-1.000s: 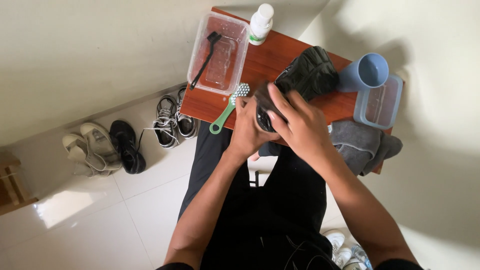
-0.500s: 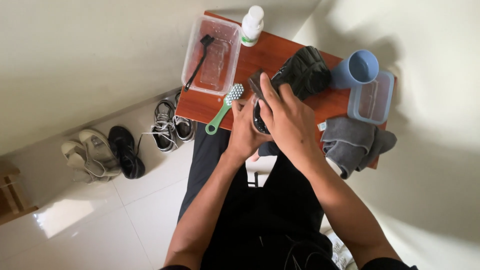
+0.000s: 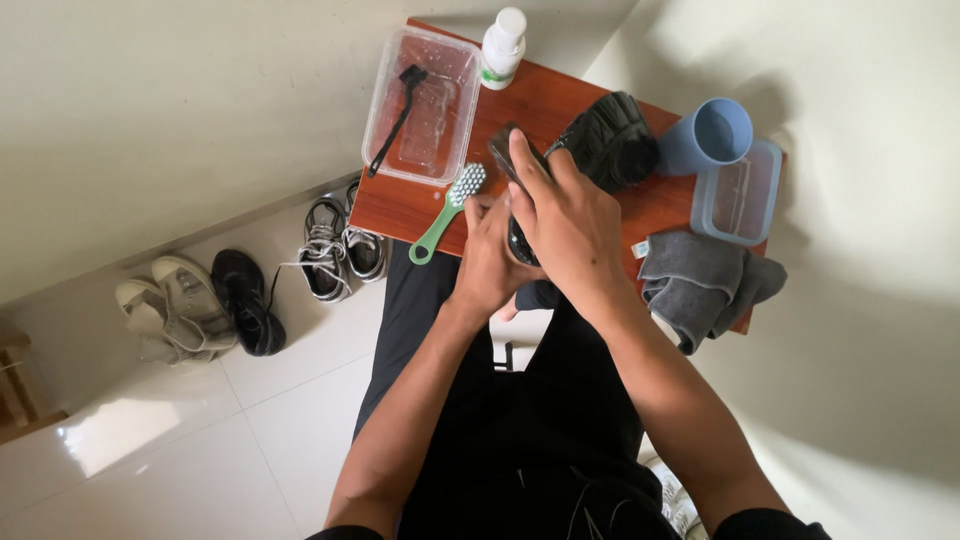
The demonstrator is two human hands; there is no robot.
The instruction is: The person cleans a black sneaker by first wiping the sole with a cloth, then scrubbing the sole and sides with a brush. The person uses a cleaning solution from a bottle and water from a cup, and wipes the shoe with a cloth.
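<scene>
While both hands met over the near edge of the small wooden table, they clamped a dark shoe between them. Left hand cupped it from below, fingers curled shut on it; right hand lay over the top, fingers closed around it. Most of the shoe was hidden. It looked light, probably soft in the upper and stiff at the sole, so the sole edges seemed the best grip. A green brush lay just beside, a second black shoe behind.
</scene>
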